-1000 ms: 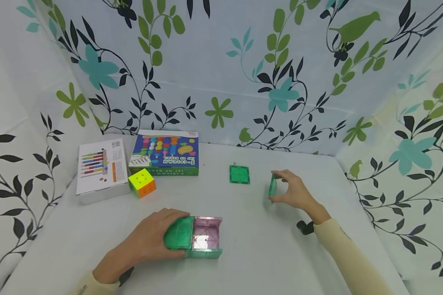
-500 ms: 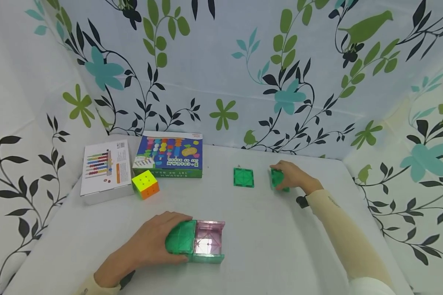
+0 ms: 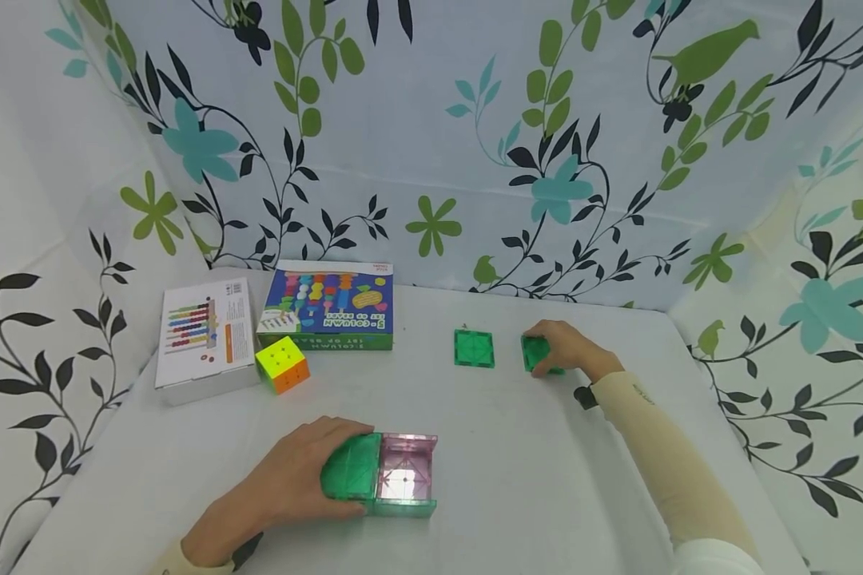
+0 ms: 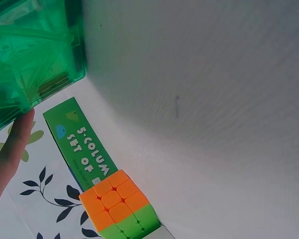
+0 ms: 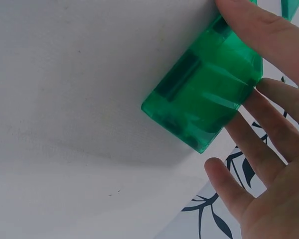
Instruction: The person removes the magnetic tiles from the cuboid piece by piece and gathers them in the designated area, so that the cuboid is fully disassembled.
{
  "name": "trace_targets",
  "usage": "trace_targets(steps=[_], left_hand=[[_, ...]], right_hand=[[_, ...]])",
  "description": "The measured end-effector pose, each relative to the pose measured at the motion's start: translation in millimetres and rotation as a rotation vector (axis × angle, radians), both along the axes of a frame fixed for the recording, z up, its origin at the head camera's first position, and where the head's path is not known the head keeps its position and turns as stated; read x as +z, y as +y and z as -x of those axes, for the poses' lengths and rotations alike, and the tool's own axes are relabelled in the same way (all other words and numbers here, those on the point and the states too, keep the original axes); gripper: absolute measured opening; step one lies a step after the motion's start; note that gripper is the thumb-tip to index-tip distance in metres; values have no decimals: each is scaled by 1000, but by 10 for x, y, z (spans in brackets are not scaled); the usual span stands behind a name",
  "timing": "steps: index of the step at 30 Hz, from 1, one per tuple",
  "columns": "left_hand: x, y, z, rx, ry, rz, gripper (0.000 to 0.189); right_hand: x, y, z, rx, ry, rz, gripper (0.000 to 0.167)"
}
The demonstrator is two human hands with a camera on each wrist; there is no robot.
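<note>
In the head view, my left hand (image 3: 302,471) grips the green left half of a box built from clear magnetic tiles, thumb in front and fingers behind. The box's right half is open-topped, with a pink tile (image 3: 405,471) inside and a green front wall (image 3: 403,508). Its green side (image 4: 32,59) fills a corner of the left wrist view. At the right of the table, my right hand (image 3: 574,351) pinches a green magnetic tile (image 5: 204,84) by its edges, thumb on one side and fingers on the other. The tile is flat or nearly flat on the table; the hand covers part of it.
Another green square tile (image 3: 474,348) lies left of my right hand. At the back left are a white box (image 3: 207,335), a blue bead-set box (image 3: 331,303) and a puzzle cube (image 3: 283,365). A patterned cloth (image 3: 431,144) hangs behind the white table (image 3: 518,463).
The green tile in my right hand was held on edge; it has been tipped down toward the table. My left hand keeps its grip on the box, and the view has shifted slightly.
</note>
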State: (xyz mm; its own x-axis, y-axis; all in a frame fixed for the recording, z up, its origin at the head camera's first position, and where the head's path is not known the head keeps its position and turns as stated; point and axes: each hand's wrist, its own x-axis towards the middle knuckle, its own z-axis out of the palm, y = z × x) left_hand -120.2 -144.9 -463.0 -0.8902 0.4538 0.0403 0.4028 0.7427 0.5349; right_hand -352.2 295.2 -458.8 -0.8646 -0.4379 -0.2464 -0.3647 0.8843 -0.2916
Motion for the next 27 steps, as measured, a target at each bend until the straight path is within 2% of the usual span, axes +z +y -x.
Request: trace_targets(steps=[8, 13, 16, 20, 24, 27], left_hand=[[-4, 13, 0, -10, 13, -6, 84], [-12, 22, 3, -13, 7, -10, 84], [-9, 21, 0, -12, -9, -14, 84], [-5, 17, -5, -9, -7, -15, 84], [-4, 14, -9, -3, 11, -5, 85], [-8, 15, -5, 0, 19, -3, 86]], right_hand=[[-7, 31, -27, -22, -23, -47, 82], [70, 13, -163, 4, 47, 12, 86], [156, -105, -356, 10, 114, 125, 81], [213, -386, -745, 63, 195, 311, 67], [105, -718, -1203, 192, 250, 451, 57], [-40, -964, -1500, 269, 244, 544, 52]])
